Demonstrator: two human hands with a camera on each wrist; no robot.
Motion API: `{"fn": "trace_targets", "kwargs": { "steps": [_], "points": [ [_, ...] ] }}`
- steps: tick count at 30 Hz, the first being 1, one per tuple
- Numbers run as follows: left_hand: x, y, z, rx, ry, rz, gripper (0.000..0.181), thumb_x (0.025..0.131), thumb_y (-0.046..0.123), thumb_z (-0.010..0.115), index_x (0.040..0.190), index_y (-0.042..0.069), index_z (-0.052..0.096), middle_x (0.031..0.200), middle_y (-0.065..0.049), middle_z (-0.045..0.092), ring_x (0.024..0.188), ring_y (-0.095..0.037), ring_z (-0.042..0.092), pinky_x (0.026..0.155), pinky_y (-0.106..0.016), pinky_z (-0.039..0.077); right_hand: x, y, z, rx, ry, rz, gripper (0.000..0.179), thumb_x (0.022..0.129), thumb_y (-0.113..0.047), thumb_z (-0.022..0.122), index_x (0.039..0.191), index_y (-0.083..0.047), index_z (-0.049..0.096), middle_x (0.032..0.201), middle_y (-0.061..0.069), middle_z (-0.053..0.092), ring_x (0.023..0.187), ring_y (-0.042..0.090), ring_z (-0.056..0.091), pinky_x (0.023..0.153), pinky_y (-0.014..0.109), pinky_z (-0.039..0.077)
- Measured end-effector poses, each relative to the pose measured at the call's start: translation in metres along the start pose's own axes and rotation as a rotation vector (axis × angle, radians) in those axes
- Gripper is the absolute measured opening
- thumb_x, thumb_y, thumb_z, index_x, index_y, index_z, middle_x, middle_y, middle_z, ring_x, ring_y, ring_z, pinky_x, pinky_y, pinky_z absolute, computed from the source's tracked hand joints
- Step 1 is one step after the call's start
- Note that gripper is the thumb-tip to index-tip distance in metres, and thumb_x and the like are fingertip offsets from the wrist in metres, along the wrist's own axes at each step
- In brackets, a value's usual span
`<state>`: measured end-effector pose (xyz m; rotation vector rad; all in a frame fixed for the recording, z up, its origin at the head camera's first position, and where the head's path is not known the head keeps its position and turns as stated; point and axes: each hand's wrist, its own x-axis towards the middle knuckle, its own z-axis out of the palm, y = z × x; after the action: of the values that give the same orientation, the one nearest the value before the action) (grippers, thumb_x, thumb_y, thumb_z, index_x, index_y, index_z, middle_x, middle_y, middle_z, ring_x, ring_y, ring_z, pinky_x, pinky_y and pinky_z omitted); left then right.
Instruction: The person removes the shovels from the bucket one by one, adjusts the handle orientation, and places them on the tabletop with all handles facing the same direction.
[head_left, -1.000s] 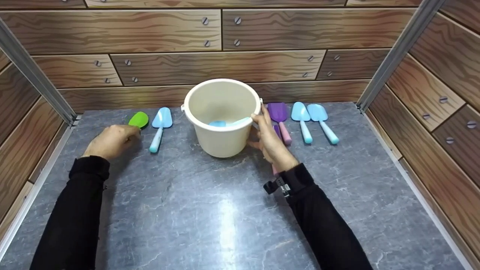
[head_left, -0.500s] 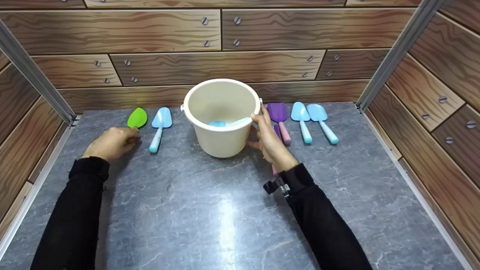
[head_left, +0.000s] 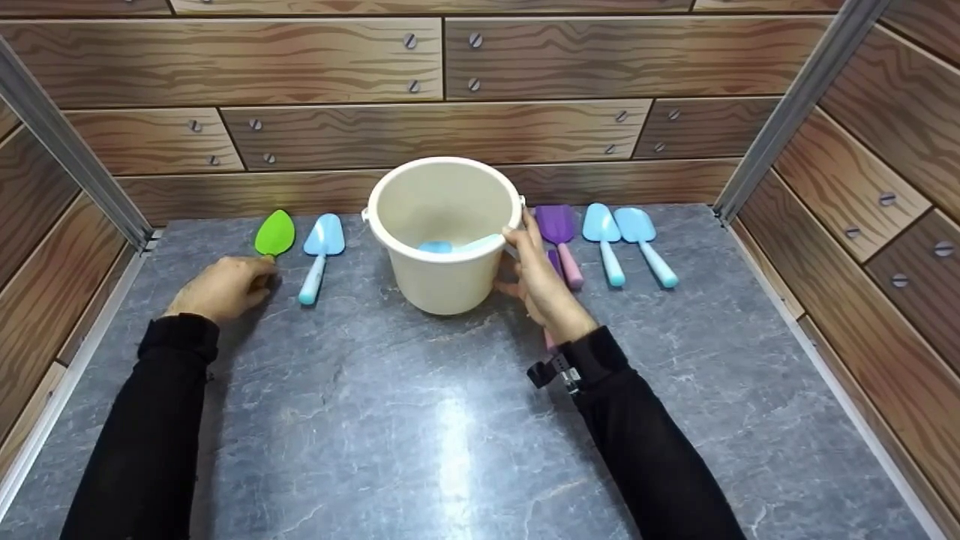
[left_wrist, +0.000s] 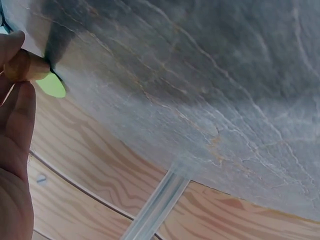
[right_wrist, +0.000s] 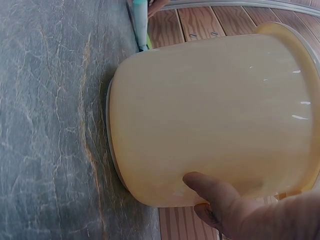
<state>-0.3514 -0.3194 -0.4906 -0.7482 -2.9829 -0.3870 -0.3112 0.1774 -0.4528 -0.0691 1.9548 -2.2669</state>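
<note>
At the left, my left hand (head_left: 225, 286) pinches the handle (left_wrist: 39, 66) of a green toy shovel (head_left: 275, 233) between thumb and fingers. Its leaf-shaped blade points toward the back wall, and most of the handle is hidden by the hand. My right hand (head_left: 544, 281) holds a cream bucket (head_left: 444, 281) by its right side, fingers near the rim. In the right wrist view the thumb (right_wrist: 212, 192) lies against the bucket's wall. The bucket stands upright; a light blue shovel (head_left: 480, 243) leans inside it, and another blue piece shows deeper in.
A blue shovel (head_left: 323, 255) lies between left hand and bucket. Right of the bucket lie a purple shovel (head_left: 556, 225) with a pink handle, a second purple one partly hidden by the right hand, and two blue shovels (head_left: 602, 232). Wood-patterned walls (head_left: 442, 135) enclose the grey tabletop (head_left: 375, 420).
The green blade has swung up and back, showing more of its face, while the left hand shifts only slightly. The right hand and bucket stay put.
</note>
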Motion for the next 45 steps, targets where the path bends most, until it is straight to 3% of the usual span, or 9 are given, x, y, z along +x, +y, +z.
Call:
{"fn": "trace_targets", "kwargs": {
  "steps": [6,11,16,20,23,28,34,45],
  "points": [
    [0.004,0.007,-0.006,0.002,0.002,-0.031,0.011,0.111,0.006,0.075,0.121,0.002,0.078,0.102,-0.015,0.079,0.096,-0.035,0.075,0.088,-0.062,0.063,0.001,0.001,0.0,-0.005,0.003,0.002,0.096,0.114,-0.047,0.051,0.19,-0.033,-0.007,0.201,0.014,-0.003,0.182,0.059,0.005,0.14,0.083,0.033],
    [0.011,0.018,-0.014,0.008,0.021,-0.058,0.021,0.115,0.013,0.07,0.13,0.0,0.078,0.117,-0.023,0.084,0.112,-0.047,0.081,0.1,-0.07,0.064,0.001,0.001,-0.001,-0.001,0.004,0.008,0.096,0.114,-0.047,0.05,0.19,-0.033,-0.007,0.201,0.013,-0.004,0.183,0.059,0.005,0.14,0.083,0.032],
    [0.021,0.032,-0.024,0.011,0.03,-0.083,0.044,0.117,0.016,0.066,0.156,-0.002,0.07,0.151,-0.032,0.076,0.14,-0.057,0.073,0.12,-0.074,0.058,0.002,0.0,0.0,0.006,0.006,0.016,0.094,0.115,-0.047,0.05,0.19,-0.035,-0.005,0.201,0.012,-0.001,0.183,0.057,0.009,0.14,0.084,0.032],
    [0.029,0.047,-0.035,0.007,0.029,-0.095,0.046,0.119,0.019,0.063,0.161,-0.001,0.066,0.156,-0.033,0.073,0.142,-0.056,0.072,0.119,-0.074,0.059,0.003,0.0,0.001,0.01,0.013,0.022,0.093,0.114,-0.047,0.05,0.19,-0.037,-0.004,0.201,0.011,0.001,0.183,0.056,0.011,0.139,0.084,0.032],
    [0.036,0.058,-0.044,0.004,0.04,-0.088,0.047,0.12,0.02,0.064,0.163,0.001,0.065,0.157,-0.032,0.072,0.142,-0.056,0.072,0.118,-0.073,0.059,0.003,0.0,0.001,0.014,0.015,0.022,0.093,0.114,-0.046,0.05,0.19,-0.036,-0.004,0.201,0.011,0.002,0.183,0.054,0.013,0.139,0.084,0.033],
    [0.046,0.073,-0.059,0.007,0.077,-0.065,0.049,0.12,0.021,0.064,0.165,0.002,0.064,0.165,-0.028,0.069,0.151,-0.052,0.067,0.127,-0.07,0.055,0.002,-0.001,0.001,0.016,0.012,0.017,0.095,0.114,-0.047,0.051,0.19,-0.035,-0.006,0.201,0.012,0.003,0.183,0.054,0.015,0.139,0.084,0.033],
    [0.051,0.091,-0.073,-0.008,0.145,-0.018,0.047,0.121,0.02,0.065,0.164,0.004,0.066,0.165,-0.025,0.07,0.153,-0.049,0.067,0.129,-0.068,0.054,0.002,0.0,0.001,0.016,0.015,0.016,0.096,0.114,-0.047,0.052,0.19,-0.035,-0.005,0.201,0.013,0.001,0.183,0.055,0.013,0.139,0.084,0.033],
    [0.068,0.123,-0.087,-0.015,0.22,0.079,0.047,0.12,0.021,0.066,0.163,0.003,0.068,0.165,-0.024,0.07,0.156,-0.047,0.066,0.133,-0.065,0.053,0.002,0.0,0.001,0.009,0.009,0.011,0.096,0.113,-0.048,0.051,0.19,-0.037,-0.005,0.201,0.01,-0.002,0.183,0.056,0.008,0.139,0.084,0.032]
  ]
}}
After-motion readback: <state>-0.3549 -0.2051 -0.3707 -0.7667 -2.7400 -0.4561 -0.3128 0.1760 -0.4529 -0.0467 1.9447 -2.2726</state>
